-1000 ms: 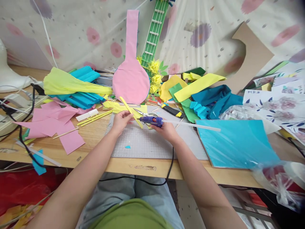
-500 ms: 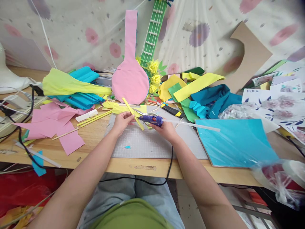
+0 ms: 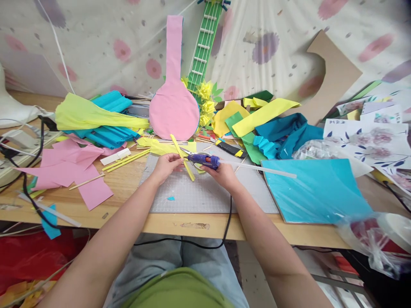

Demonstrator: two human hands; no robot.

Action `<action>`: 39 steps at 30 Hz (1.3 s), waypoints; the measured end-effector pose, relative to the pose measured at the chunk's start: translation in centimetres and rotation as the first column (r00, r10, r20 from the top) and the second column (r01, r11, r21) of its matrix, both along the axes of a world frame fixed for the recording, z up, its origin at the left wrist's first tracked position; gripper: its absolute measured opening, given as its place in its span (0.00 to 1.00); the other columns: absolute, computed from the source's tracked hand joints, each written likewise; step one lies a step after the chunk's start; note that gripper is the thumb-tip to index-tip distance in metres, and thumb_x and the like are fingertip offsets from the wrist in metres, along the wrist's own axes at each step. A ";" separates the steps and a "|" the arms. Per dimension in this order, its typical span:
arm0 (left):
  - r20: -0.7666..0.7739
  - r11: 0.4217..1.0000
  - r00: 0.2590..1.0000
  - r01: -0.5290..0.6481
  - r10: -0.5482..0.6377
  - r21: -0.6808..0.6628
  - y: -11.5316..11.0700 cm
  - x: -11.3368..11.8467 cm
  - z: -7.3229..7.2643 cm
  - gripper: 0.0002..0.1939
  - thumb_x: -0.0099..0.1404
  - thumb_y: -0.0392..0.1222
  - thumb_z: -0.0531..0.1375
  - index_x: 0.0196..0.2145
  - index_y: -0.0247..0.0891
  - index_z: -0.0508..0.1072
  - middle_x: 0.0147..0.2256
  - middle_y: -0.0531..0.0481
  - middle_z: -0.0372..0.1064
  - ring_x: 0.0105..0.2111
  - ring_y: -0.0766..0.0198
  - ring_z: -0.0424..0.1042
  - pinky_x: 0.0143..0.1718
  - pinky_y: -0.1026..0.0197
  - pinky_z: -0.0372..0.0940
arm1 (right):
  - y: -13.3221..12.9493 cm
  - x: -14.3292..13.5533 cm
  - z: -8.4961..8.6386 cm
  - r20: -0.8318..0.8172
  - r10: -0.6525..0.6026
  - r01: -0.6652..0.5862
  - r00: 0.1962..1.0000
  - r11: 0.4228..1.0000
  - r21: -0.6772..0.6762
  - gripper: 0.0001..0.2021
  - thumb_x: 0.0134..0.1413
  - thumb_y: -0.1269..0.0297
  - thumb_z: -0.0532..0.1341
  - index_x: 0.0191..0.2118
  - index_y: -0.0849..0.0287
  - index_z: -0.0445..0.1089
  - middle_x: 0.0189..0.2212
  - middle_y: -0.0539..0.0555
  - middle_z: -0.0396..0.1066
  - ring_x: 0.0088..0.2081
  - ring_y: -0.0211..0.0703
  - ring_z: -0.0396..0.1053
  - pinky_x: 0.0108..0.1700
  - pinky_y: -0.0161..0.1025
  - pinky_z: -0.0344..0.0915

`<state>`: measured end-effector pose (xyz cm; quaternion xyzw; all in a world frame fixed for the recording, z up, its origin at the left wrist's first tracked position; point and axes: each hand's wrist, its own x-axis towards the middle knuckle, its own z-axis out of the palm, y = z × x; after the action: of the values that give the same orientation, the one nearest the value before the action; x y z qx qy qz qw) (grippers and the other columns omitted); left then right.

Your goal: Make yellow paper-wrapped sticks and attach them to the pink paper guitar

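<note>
Pinched in my left hand (image 3: 167,167) is a narrow yellow paper strip (image 3: 189,170), tilted over the grey cutting mat (image 3: 205,197). My right hand (image 3: 222,174) is wrapped round a blue glue gun (image 3: 205,160), whose nozzle points left and meets or nearly meets the strip. A long translucent glue stick (image 3: 260,168) sticks out of its back. Scissors lie partly hidden behind the gun. Just beyond the mat stands a pink banjo-shaped piece (image 3: 174,109). A small blue scrap (image 3: 171,198) rests on the mat.
Yellow-wrapped sticks (image 3: 126,161) and pink paper (image 3: 69,164) lie left. Behind are a green fretted neck (image 3: 204,45) and yellow flowers (image 3: 207,107). A black-and-yellow cutter (image 3: 230,148) and a blue sheet (image 3: 316,190) are right. The gun's black cord (image 3: 229,218) hangs over the table edge.
The yellow strip has shifted slightly down and right between my left fingers. My right hand and the glue gun have hardly moved; the view has shifted a little.
</note>
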<state>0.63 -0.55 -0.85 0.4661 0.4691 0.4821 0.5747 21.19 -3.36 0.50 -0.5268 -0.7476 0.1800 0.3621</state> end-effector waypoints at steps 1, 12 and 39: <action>-0.009 1.000 1.000 0.014 -0.014 -0.003 -0.1 0.0 0.1 0.18 0.41 0.45 0.67 0.29 0.32 0.70 0.30 0.47 0.72 0.27 0.64 0.71 0.24 0.63 0.67 | 0.0 0.0 0.0 -0.001 0.001 -0.001 1.000 1.000 0.003 0.20 0.46 0.50 0.58 0.41 0.59 0.69 0.36 0.55 0.71 0.35 0.45 0.68 0.37 0.39 0.63; -0.065 0.984 0.983 0.166 -0.170 -0.065 -0.6 -0.1 0.8 0.16 0.40 0.44 0.66 0.27 0.32 0.71 0.27 0.47 0.71 0.24 0.65 0.71 0.22 0.65 0.65 | 0.1 0.4 0.1 0.016 -0.038 0.038 0.999 0.999 0.017 0.18 0.48 0.51 0.57 0.40 0.58 0.69 0.34 0.55 0.71 0.35 0.45 0.68 0.37 0.40 0.63; -0.091 0.892 0.890 0.436 -0.447 -0.117 -0.7 -0.9 0.9 0.07 0.44 0.40 0.63 0.22 0.35 0.72 0.21 0.50 0.68 0.20 0.68 0.66 0.17 0.69 0.61 | 0.3 1.0 0.5 -0.061 -0.175 0.177 0.983 0.984 0.030 0.19 0.45 0.50 0.58 0.39 0.58 0.70 0.30 0.55 0.72 0.37 0.52 0.69 0.36 0.44 0.65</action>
<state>-0.30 -1.27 0.04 0.5601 0.4051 0.2885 0.6625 22.21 -3.02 0.99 -0.5787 -0.6904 0.1495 0.4075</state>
